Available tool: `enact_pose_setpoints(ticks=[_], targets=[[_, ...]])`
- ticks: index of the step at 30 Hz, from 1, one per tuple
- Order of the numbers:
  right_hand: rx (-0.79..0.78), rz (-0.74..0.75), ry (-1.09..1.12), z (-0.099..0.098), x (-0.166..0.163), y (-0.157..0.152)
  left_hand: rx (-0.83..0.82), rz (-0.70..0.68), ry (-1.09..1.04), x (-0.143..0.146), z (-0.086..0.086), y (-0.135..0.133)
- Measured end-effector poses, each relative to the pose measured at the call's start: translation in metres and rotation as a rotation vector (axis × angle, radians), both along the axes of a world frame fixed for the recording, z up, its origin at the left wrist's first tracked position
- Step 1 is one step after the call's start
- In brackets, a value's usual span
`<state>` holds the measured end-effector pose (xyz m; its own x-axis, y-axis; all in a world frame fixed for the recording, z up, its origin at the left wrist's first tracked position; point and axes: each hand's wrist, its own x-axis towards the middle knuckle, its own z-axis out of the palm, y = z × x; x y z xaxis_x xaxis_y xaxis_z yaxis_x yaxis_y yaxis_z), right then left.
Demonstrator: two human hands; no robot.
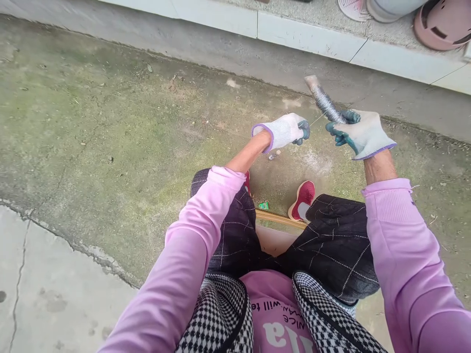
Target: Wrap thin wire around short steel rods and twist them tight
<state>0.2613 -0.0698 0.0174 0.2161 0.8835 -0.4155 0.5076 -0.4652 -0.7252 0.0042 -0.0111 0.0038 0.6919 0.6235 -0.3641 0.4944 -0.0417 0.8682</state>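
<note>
I sit over mossy concrete with both hands in white gloves with blue-green fingertips. My right hand [358, 133] is closed round a stick wound with thin grey wire [325, 102], whose bare end points up and to the left. My left hand [285, 130] is pinched on a fine strand of wire [317, 118] that runs from the spool to its fingertips. The two hands are a short gap apart, held above my knees.
My red shoes [303, 198] rest on the ground below the hands, with a wooden stool edge [274, 217] between my legs. A small object [273, 155] lies on the concrete. A raised pale kerb [305, 37] crosses the top, with pink footwear [441, 24] on it.
</note>
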Motion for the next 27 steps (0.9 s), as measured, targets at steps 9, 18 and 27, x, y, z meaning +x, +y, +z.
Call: enact_pose_setpoints(ticks=[9, 18, 27], targets=[[0.050, 0.142, 0.420, 0.033, -0.001, -0.022, 0.063, -0.001, 0.102, -0.003, 0.005, 0.007], [-0.448, 0.682, -0.109, 0.005, -0.001, -0.020, 0.195, -0.061, 0.186, -0.007, 0.016, 0.002], [-0.210, 0.353, -0.653, 0.002, 0.001, 0.005, 0.086, -0.061, 0.174, 0.003, 0.010, -0.003]])
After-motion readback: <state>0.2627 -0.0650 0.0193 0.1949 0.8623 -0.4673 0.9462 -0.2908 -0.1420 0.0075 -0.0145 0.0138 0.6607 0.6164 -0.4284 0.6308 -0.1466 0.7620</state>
